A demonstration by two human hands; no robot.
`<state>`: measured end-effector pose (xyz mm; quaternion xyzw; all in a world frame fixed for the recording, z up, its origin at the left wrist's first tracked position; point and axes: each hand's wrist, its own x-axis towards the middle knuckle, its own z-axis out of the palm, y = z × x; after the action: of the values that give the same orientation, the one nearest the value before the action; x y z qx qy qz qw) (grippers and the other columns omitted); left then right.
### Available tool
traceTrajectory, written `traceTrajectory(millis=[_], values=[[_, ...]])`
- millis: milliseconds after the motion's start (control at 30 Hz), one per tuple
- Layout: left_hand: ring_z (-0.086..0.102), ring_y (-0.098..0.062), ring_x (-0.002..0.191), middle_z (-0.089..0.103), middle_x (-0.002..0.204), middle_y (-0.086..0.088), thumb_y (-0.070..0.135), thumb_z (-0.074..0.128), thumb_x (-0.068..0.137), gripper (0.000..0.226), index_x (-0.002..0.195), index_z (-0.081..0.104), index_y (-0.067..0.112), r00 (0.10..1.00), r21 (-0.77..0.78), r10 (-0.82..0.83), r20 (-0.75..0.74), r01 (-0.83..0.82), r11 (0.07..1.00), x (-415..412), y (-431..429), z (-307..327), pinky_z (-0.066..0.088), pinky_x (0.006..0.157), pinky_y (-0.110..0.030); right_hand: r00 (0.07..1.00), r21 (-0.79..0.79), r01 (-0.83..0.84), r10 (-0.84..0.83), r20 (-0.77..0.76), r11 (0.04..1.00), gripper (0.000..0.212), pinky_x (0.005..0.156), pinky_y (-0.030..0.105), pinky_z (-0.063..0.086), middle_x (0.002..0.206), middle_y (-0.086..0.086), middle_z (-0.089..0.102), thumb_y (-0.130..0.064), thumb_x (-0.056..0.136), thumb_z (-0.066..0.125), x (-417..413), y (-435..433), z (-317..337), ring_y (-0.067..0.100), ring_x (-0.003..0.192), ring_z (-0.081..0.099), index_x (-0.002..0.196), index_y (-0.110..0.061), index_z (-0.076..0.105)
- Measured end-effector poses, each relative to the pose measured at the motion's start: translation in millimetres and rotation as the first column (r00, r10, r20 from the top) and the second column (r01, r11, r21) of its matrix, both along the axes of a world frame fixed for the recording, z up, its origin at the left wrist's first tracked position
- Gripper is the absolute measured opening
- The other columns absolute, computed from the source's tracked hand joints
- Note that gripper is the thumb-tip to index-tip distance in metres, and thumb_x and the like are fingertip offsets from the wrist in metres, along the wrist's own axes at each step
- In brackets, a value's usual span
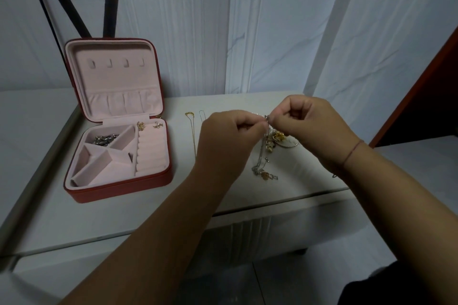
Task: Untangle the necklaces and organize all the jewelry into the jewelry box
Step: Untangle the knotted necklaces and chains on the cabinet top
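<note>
The left hand [223, 136] and right hand [304, 129] each pinch a fine strand at the top of the tangled cluster of silver and gold necklaces [266, 153]. The cluster trails from their fingertips down to the pale surface [148, 218]. A knot probably sits between the fingertips, though it is too small to tell. Slack, gentle teasing apart would serve better than hard pulling. A thin gold necklace [192, 131] lies straightened between the hands and the open red jewelry box with pink lining [119, 188].

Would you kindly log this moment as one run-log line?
phase: untangling | left hand: pinches tangle | right hand: pinches tangle | box: open
</note>
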<state>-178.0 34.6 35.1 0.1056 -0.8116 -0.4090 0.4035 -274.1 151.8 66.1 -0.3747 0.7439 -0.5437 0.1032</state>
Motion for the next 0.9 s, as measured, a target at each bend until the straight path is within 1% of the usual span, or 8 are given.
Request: traceTrajectory(millis=[100, 200, 300, 533, 600, 700, 800, 900], values=[[0.058, 0.012, 0.066, 0.067, 0.077, 0.009, 0.025, 0.061, 0.079, 0.027, 0.095, 0.075, 0.008, 1.0, -0.062, -0.003, -0.023, 0.001, 0.998, -1.8, 0.5, -2.4, 0.045, 0.068, -0.004, 0.994, 0.035, -0.017, 0.02, -0.103, 0.999, 0.006, 0.063, 0.032, 0.046, 0.067, 0.017, 0.06, -0.005, 0.08, 0.066, -1.4, 0.9, 0.1, 0.017, 0.062, 0.049, 0.075, -0.005, 0.068], [0.058, 0.011, 0.064, 0.067, 0.076, 0.01, 0.023, 0.06, 0.08, 0.025, 0.093, 0.076, 0.008, 0.999, -0.08, 0.006, -0.052, -0.01, 0.997, -2.7, 1.4, -1.0, 0.045, 0.068, -0.004, 0.984, 0.072, -0.014, 0.027, -0.174, 0.997, 0.008, 0.06, 0.027, 0.047, 0.061, 0.002, 0.057, -0.005, 0.08, 0.067, -3.1, 2.5, 1.4, 0.01, 0.057, 0.048, 0.073, -0.008, 0.067], [0.059, 0.009, 0.062, 0.069, 0.072, 0.008, 0.022, 0.062, 0.078, 0.023, 0.09, 0.077, 0.01, 0.998, -0.059, 0.021, -0.057, -0.024, 0.998, -2.8, 1.0, -0.7, 0.045, 0.065, -0.004, 0.974, 0.104, -0.02, 0.043, -0.221, 0.994, 0.008, 0.059, 0.026, 0.048, 0.064, 0.004, 0.061, -0.005, 0.079, 0.068, -2.4, 3.1, 1.8, 0.008, 0.058, 0.05, 0.073, -0.009, 0.067], [0.055, -0.001, 0.057, 0.054, 0.056, 0.019, 0.025, 0.057, 0.074, 0.022, 0.077, 0.073, 0.011, 0.997, -0.017, 0.071, -0.018, -0.071, 0.997, -3.2, 4.5, -4.2, 0.044, 0.055, -0.011, 0.936, 0.166, 0.011, 0.048, -0.349, 0.986, 0.009, 0.06, 0.027, 0.051, 0.066, 0.004, 0.064, -0.006, 0.076, 0.068, 0.4, -0.5, 0.0, 0.009, 0.057, 0.054, 0.07, -0.012, 0.065], [0.055, -0.004, 0.058, 0.058, 0.057, 0.012, 0.026, 0.057, 0.072, 0.019, 0.074, 0.071, 0.014, 0.998, 0.076, 0.068, 0.001, -0.068, 0.995, -3.4, 6.0, -4.1, 0.045, 0.055, -0.015, 0.943, 0.148, 0.01, 0.04, -0.331, 0.989, 0.01, 0.059, 0.026, 0.05, 0.065, 0.004, 0.064, -0.006, 0.075, 0.068, 1.1, -1.8, -0.8, 0.01, 0.056, 0.053, 0.068, -0.013, 0.064], [0.052, -0.002, 0.056, 0.06, 0.059, 0.004, 0.017, 0.064, 0.079, 0.012, 0.067, 0.066, 0.013, 0.998, 0.376, 0.002, 0.057, -0.024, 0.926, -3.2, 9.7, -2.3, 0.045, 0.054, -0.018, 0.956, 0.13, 0.0, 0.038, -0.29, 0.992, 0.012, 0.055, 0.021, 0.046, 0.061, 0.002, 0.06, -0.004, 0.074, 0.066, 3.6, -4.0, -0.7, 0.008, 0.054, 0.049, 0.067, -0.013, 0.062], [0.046, -0.005, 0.057, 0.056, 0.058, 0.004, 0.012, 0.059, 0.084, 0.024, 0.06, 0.061, 0.016, 0.993, 0.64, -0.073, 0.089, 0.0, 0.769, -4.6, 12.2, -0.3, 0.038, 0.059, -0.022, 0.975, 0.095, -0.006, 0.027, -0.219, 0.995, 0.01, 0.054, 0.022, 0.045, 0.058, -0.001, 0.055, -0.003, 0.075, 0.064, 5.6, -5.7, -1.6, 0.009, 0.054, 0.047, 0.067, -0.01, 0.062], [0.042, -0.008, 0.056, 0.052, 0.061, 0.0, 0.013, 0.056, 0.084, 0.019, 0.066, 0.059, 0.013, 0.981, 0.819, -0.183, 0.064, 0.053, 0.572, -5.5, 12.4, 3.7, 0.036, 0.06, -0.024, 0.993, 0.04, -0.003, 0.007, -0.115, 0.999, 0.009, 0.053, 0.021, 0.038, 0.061, 0.004, 0.051, -0.003, 0.077, 0.061, 4.9, -7.0, -4.1, 0.011, 0.058, 0.042, 0.068, -0.005, 0.061]])
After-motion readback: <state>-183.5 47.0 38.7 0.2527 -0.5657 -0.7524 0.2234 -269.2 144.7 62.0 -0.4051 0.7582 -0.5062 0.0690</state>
